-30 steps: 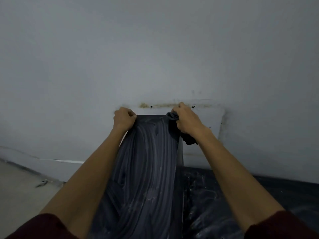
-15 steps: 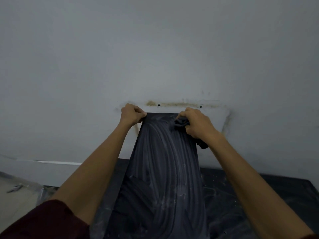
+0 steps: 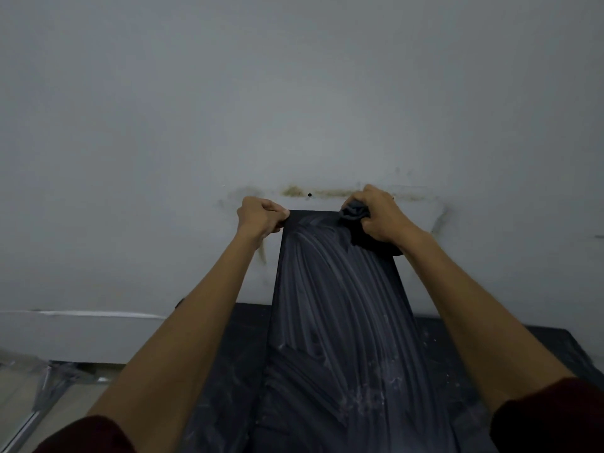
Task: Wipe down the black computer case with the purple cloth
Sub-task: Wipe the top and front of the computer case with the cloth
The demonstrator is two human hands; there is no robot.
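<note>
The black computer case (image 3: 340, 305) runs from the bottom middle of the view up to the wall, its top panel streaked with pale wipe marks. My left hand (image 3: 260, 217) grips the far left corner of the case, fingers curled over the edge. My right hand (image 3: 380, 217) holds the bunched cloth (image 3: 354, 213), which looks dark in this dim light, pressed on the far right corner of the panel. More of the cloth hangs below my right wrist.
A grey wall (image 3: 294, 93) with a stained strip (image 3: 327, 192) and a small hole stands just behind the case. A dusty black surface (image 3: 549, 351) lies under and to the right of the case. Pale floor (image 3: 19, 393) and a metal frame (image 3: 49, 387) show at lower left.
The view has shifted left, so the case sits more to the centre-right. My right hand with the cloth moved slightly up toward the far right corner. My left hand kept its grip.
</note>
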